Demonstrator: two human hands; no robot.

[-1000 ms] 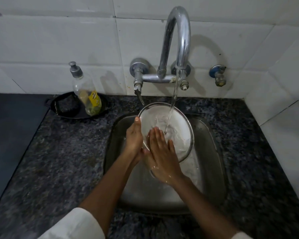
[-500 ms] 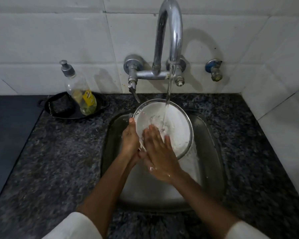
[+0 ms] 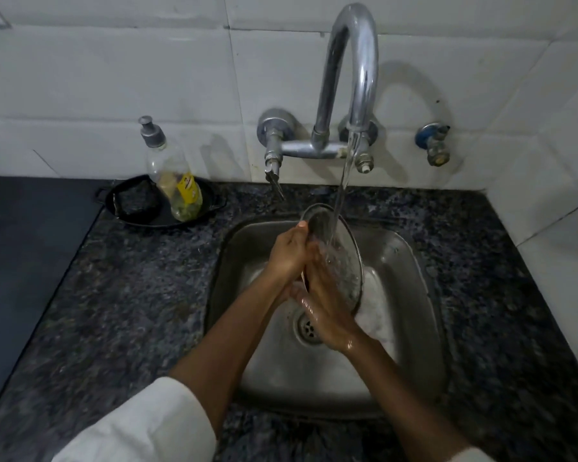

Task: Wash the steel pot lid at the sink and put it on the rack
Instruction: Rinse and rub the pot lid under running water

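The round steel pot lid (image 3: 342, 258) is tilted on edge over the steel sink (image 3: 411, 295), under the running stream from the tap (image 3: 351, 61). Its wet, dark surface shows, with water splashing over it. My left hand (image 3: 289, 251) grips the lid's left rim, thumb on the top edge. My right hand (image 3: 327, 311) lies flat against the lid's lower face, fingers spread over it. White foam (image 3: 376, 308) sits in the basin below the lid.
A clear dish-soap bottle (image 3: 177, 185) stands in a black pan (image 3: 137, 208) at the back left of the dark granite counter (image 3: 131, 295). White tiled walls close the back and right. A small valve (image 3: 432, 145) sticks out right of the tap. No rack shows.
The lid has turned more edge-on and its white soap coat has rinsed off, leaving bare wet steel. My right hand slid lower on it. The view dropped closer over the sink.
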